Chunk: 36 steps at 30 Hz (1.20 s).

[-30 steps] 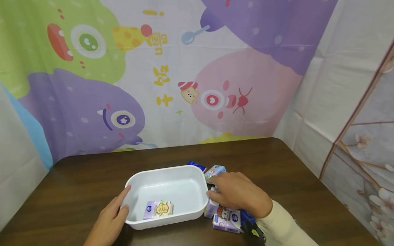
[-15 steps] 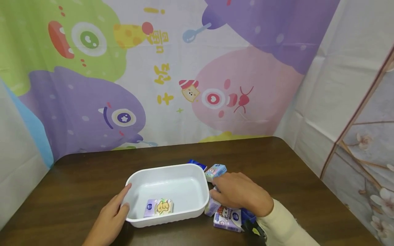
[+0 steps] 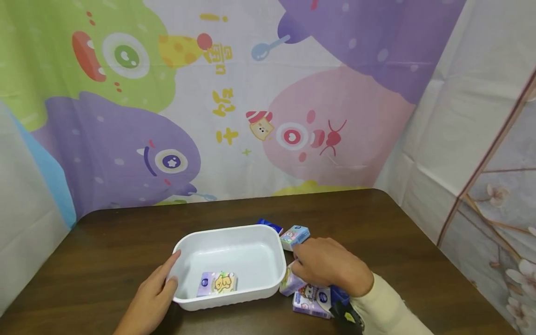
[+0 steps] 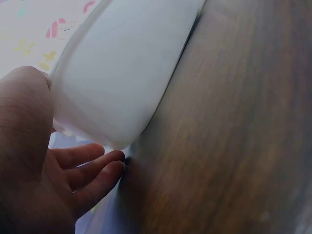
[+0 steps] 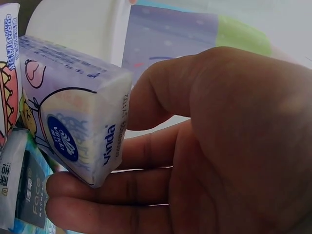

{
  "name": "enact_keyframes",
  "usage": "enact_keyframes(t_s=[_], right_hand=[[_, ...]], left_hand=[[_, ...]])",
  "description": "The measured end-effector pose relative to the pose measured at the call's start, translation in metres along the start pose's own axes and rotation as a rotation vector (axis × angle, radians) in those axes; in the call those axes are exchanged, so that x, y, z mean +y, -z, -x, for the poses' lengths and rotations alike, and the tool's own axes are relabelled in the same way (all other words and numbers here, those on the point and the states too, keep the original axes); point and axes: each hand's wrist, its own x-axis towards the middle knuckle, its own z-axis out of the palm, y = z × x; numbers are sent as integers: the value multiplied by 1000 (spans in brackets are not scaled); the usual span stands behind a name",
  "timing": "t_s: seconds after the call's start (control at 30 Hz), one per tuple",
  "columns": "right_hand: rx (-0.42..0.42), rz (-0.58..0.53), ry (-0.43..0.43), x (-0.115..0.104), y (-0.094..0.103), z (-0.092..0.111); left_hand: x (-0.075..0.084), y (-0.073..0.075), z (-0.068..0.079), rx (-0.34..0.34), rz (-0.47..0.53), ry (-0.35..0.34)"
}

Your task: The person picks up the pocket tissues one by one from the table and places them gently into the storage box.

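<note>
White walls of the tray [image 3: 234,298], lower centre of the head view, surround one yellow-and-lilac pack [image 3: 217,283]; we judge the work early, with a light-blue pack [image 3: 295,236], a dark-blue pack [image 3: 270,226] and a printed pack [image 3: 311,301] outside, at right on the tabletop [image 3: 104,251]. Left wrist view: our left hand [image 4: 53,180] touches the tray with relaxed fingers. Right wrist view: our right hand [image 5: 214,141] pinches a Vinda pack [image 5: 75,114] at left centre, not yet inside.

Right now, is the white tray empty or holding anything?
Not empty: the head view shows one purple-and-yellow tissue pack lying inside the white tray, toward the person's side.
</note>
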Motion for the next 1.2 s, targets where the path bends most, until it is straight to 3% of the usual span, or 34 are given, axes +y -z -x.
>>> enact_keyframes(t_s=[0.27, 0.77, 0.97, 1.2], right_hand=[[-6, -12, 0, 1, -1, -1], [-10, 21, -5, 0, -2, -1], [3, 24, 8, 1, -2, 0], [33, 50, 18, 4, 0, -1]], left_hand=[[0, 2, -1, -63, 32, 58], [0, 1, -1, -48, 37, 42], [-1, 0, 1, -32, -16, 32], [-2, 0, -1, -55, 15, 55]])
